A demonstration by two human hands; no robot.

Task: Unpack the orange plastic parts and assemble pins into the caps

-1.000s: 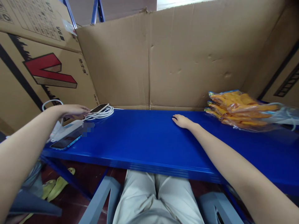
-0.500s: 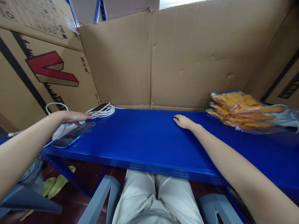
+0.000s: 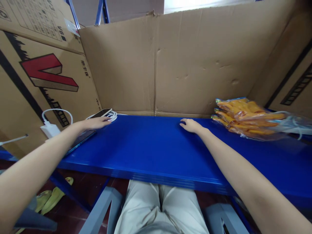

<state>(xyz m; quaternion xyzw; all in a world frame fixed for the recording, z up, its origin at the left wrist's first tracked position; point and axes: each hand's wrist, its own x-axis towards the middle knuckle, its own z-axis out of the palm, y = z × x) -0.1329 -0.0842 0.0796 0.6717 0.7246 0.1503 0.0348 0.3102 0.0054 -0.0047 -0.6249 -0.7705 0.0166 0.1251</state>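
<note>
My left hand (image 3: 98, 123) is held with its fingers stretched out, beside a coiled white cable (image 3: 113, 115) and a phone (image 3: 101, 113) lying on the coil. Below my left wrist a second dark phone (image 3: 80, 139) with a blue edge lies on the blue table (image 3: 146, 143), partly covered by my forearm. Whether the left fingertips touch the cable, I cannot tell. My right hand (image 3: 191, 125) rests on the tabletop right of the middle, fingers loosely bent and thumb apart, with nothing in it.
Orange gloves (image 3: 246, 113) in clear plastic bags lie at the right. A white charger (image 3: 50, 129) with a looped cord stands at the left. A cardboard sheet (image 3: 122, 71) walls the back, and a printed box (image 3: 68, 100) flanks the left. Grey chair arms (image 3: 107, 204) sit below the table edge.
My left hand has moved right and away from the blue-edged phone, towards the coiled cable. The view has shifted slightly; my right hand stays on the table.
</note>
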